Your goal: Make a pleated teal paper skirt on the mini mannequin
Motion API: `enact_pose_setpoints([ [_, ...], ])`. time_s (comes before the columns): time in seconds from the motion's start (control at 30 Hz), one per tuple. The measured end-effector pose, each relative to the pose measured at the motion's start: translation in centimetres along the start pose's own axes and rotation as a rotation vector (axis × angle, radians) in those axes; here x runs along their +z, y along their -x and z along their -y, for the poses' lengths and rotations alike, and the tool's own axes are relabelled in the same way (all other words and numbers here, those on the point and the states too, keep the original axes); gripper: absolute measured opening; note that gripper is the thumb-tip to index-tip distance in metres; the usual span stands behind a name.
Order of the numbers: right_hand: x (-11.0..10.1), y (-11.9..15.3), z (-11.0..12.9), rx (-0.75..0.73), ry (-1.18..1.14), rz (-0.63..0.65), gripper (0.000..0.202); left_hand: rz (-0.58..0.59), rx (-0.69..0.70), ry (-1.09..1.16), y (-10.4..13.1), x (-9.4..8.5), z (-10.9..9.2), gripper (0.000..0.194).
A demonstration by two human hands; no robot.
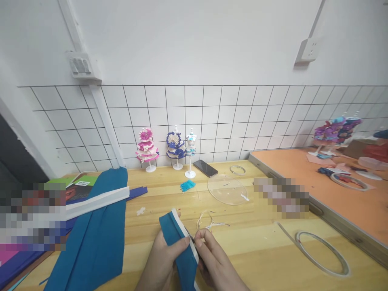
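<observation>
White-edged teal strip (187, 264) sits lower-center, below wires (213, 224) and smartphone (205, 168); left hand (162, 254) pinches it between fingers, right hand (214, 252) curls fingers around a dark item (193, 239).

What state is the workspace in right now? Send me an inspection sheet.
Surface: wooden table, strewn with materials.
Work: blue strip with a white edge, in the left hand.
Clutter: phone, clear disc, pleated piece, small coil, large coil; blue cloth under a white strip.
Grip: left closed on the blue strip; right hand at its white edge, on a mostly hidden dark item.
Cables: loose thin loops beyond the right hand, cord or wire unclear.
Surroundings: three mannequins, tiled wall, wall socket, orange table at right.
</observation>
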State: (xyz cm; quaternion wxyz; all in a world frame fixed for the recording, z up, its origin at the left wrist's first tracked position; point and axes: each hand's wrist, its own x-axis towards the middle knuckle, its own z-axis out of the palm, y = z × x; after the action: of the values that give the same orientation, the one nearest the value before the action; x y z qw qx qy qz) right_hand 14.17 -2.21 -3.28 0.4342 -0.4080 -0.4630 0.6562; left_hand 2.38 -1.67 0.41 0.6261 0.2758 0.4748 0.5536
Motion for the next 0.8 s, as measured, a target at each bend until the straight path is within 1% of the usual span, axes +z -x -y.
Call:
enact_pose_setpoints([
  [0.2, -0.17, 0.37, 0.68, 0.014, -0.034, 0.06, 0.04, -0.005, 0.001, -0.023, 0.04, -0.14, 0.06, 0.086],
  [0.37, -0.22, 0.23, 0.76, -0.025, -0.035, 0.049, 0.04, -0.016, 0.011, -0.033, -0.03, -0.16, 0.15, 0.087],
  [0.53, -0.26, 0.33, 0.75, -0.001, -0.005, 0.051, 0.039, -0.023, -0.002, -0.022, -0.1, -0.17, 0.21, 0.086],
  [0.67, -0.21, 0.2, 0.64, -0.026, -0.015, 0.049, 0.039, -0.021, -0.009, -0.03, -0.22, -0.34, 0.25, 0.081],
  [0.8, -0.26, -0.01, 0.39, -0.084, -0.035, 0.057, 0.038, 0.019, -0.031, -0.041, -0.37, -0.58, 0.33, 0.078],
])
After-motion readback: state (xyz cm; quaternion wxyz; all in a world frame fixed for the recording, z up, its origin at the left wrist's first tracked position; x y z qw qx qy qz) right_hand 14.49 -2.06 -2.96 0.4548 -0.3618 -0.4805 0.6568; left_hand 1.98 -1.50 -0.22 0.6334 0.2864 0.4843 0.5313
